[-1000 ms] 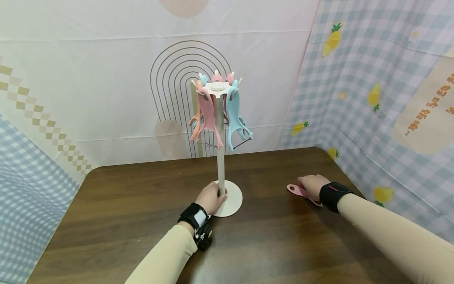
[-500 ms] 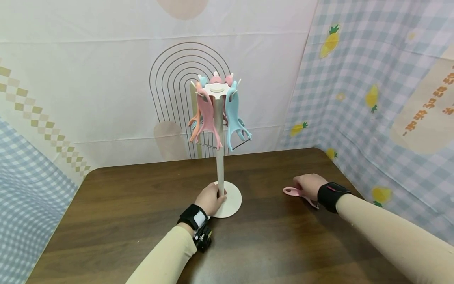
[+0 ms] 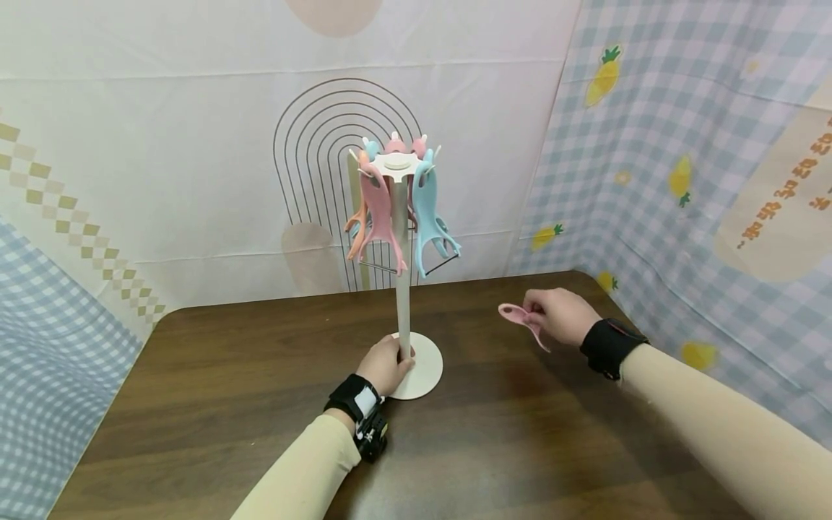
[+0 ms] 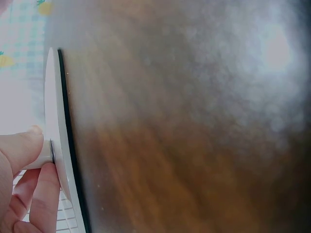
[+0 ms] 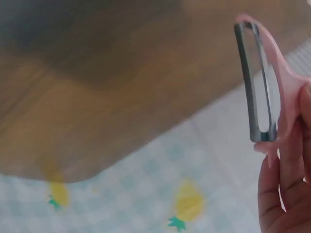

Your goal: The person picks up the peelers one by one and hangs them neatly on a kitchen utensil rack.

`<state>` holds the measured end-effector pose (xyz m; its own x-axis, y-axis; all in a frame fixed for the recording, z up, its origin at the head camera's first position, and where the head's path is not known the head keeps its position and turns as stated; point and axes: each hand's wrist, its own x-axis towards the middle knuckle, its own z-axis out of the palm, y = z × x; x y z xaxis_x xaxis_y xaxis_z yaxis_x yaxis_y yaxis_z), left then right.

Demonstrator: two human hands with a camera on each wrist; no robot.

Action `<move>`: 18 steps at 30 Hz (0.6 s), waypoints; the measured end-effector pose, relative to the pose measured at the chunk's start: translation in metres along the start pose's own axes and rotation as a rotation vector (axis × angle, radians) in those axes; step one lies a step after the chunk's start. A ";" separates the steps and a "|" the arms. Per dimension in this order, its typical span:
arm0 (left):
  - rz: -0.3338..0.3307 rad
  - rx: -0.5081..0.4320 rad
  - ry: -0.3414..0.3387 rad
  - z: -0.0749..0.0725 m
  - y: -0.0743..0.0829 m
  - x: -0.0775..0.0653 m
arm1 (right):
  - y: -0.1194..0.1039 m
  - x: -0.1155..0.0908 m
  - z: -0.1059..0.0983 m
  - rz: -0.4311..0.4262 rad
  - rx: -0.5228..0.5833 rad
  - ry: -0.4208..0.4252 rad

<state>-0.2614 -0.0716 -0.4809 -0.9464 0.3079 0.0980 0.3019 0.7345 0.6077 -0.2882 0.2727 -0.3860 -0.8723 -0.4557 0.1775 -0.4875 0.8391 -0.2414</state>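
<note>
A white stand (image 3: pixel 403 303) with a round base rises from the middle of the table. My left hand (image 3: pixel 385 365) grips its pole just above the base; the left wrist view shows the thumb and fingers around the pole (image 4: pixel 41 154). At the right, my right hand (image 3: pixel 560 315) pinches a pink peeler (image 3: pixel 518 315) above the table, its holed handle end pointing left. The right wrist view shows the peeler's metal blade (image 5: pixel 247 82). On the stand's hooks hang several peelers, among them a pink peeler (image 3: pixel 379 209), a blue peeler (image 3: pixel 426 202) and an orange peeler (image 3: pixel 357 224).
The brown wooden table (image 3: pixel 227 404) ends at a white cloth (image 3: pixel 195 180) behind. A blue checked cloth (image 3: pixel 650 144) with yellow fruit prints borders the right side, and another checked cloth (image 3: pixel 52 325) the left.
My right hand has lifted the pink peeler off the table and moved it a little up and to the left. The left hand stays on the stand's pole.
</note>
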 end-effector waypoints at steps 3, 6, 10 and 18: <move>-0.006 -0.013 -0.003 0.000 0.001 0.000 | -0.013 0.006 -0.017 0.035 0.131 0.057; -0.015 -0.019 -0.008 0.000 0.002 0.000 | -0.030 0.010 -0.037 0.068 0.269 0.110; -0.018 -0.015 -0.012 0.000 0.003 -0.001 | -0.052 0.012 -0.060 0.083 0.420 0.182; -0.013 -0.006 -0.014 -0.002 0.007 -0.003 | -0.083 0.013 -0.087 0.090 0.587 0.280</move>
<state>-0.2569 -0.0692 -0.4752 -0.9485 0.3069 0.0788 0.2888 0.7352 0.6132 -0.2562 0.2232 -0.2810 -0.9062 -0.2299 0.3549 -0.4223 0.5329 -0.7332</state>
